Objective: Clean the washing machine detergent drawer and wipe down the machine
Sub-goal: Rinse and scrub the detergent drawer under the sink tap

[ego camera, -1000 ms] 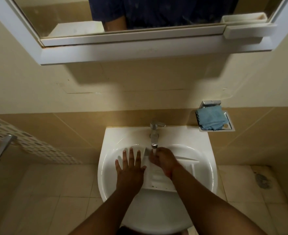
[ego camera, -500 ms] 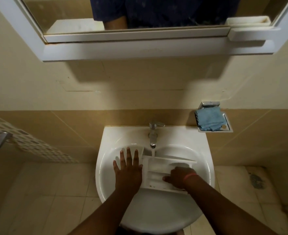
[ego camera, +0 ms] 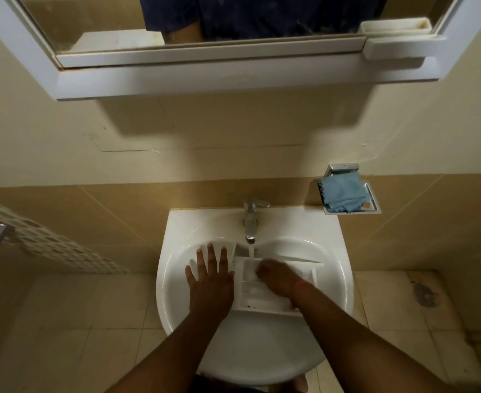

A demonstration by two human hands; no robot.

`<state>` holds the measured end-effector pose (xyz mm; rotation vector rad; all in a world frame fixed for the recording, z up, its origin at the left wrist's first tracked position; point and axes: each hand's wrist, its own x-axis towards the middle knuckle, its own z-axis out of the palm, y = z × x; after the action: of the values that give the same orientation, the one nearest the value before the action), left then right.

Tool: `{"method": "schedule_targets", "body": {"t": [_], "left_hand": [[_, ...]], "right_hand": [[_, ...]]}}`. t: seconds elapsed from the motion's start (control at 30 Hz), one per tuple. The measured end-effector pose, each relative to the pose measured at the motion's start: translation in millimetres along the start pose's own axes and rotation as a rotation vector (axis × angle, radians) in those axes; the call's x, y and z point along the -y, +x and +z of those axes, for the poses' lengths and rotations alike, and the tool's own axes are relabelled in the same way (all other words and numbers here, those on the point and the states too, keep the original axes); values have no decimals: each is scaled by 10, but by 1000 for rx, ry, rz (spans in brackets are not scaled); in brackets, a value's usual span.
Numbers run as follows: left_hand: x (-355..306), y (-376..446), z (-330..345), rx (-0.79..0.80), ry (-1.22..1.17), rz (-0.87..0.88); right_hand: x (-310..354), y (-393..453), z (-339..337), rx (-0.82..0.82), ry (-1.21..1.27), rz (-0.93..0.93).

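- Sink (ego camera: 177, 239): holds detergent drawer (ego camera: 257, 297) under running tap (ego camera: 251, 222).
- Left hand (ego camera: 209, 275): fingers flat, beside drawer.
- Right hand (ego camera: 274, 277): inside drawer, blurred; grip undeterminable.

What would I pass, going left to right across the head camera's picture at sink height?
Perforated white panel → sink rim → left hand, spread flat in the basin → detergent drawer under the running tap → right hand inside it → blue cloth in the wall-mounted soap dish.
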<state>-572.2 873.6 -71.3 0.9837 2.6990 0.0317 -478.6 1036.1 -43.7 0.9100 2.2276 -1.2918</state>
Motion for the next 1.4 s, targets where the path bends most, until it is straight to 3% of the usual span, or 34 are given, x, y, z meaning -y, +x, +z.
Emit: {"method": "schedule_targets", "body": {"t": [0.07,0.1,0.17,0.2,0.27,0.37,0.4,0.47,0.6,0.7,0.77,0.83,0.9,0.97,1.03,1.1,1.2,1.3,1.33,1.4], "left_hand": [[-3,4,-16,12,29,14],[-11,1,-30,25,44,21],[-10,-19,-30,37,39,29],[-9,-25,-38,26,37,26],[-18,-38,-69,23,52,12],[4,-26,-58,19,30,24],[11,-21,-48,13,31,34],[11,-19,-59,9,25,38],[17,-26,-50,21,11,20],[11,-2,-24,29,-10,12],[12,4,9,19,-14,15],[5,1,33,23,-4,24],[18,-1,69,41,-25,21],[29,-6,61,26,-25,11],[32,-16,49,25,-19,15],[43,-24,33,29,-23,21],[41,-25,15,30,-17,2],[30,-26,7,18,-32,-23],[33,-29,14,8,-32,-22],[37,-24,18,-4,-23,-18]], "right_hand": [[222,123,3,-148,685,68],[308,186,-21,-146,984,102],[402,275,-41,-66,1344,122],[424,278,-30,-25,1404,116],[416,177,58,24,1215,47],[233,-86,380,-107,230,-335],[127,-149,485,-130,-14,-441],[-157,-262,578,-188,-369,-476],[-697,-405,256,-344,-538,-179],[-693,-245,82,-161,-576,-66],[-514,-94,34,-111,-334,-21],[-276,34,-33,-239,-68,28],[-3,131,-88,-301,375,83],[258,161,-81,-152,977,111],[398,146,-27,-46,1268,101],[405,96,117,0,1141,43],[245,-167,449,-60,399,-252],[-142,-389,720,-104,-185,-501],[-308,-433,750,-166,-392,-548],[-615,-452,701,-330,-579,-471]]}}
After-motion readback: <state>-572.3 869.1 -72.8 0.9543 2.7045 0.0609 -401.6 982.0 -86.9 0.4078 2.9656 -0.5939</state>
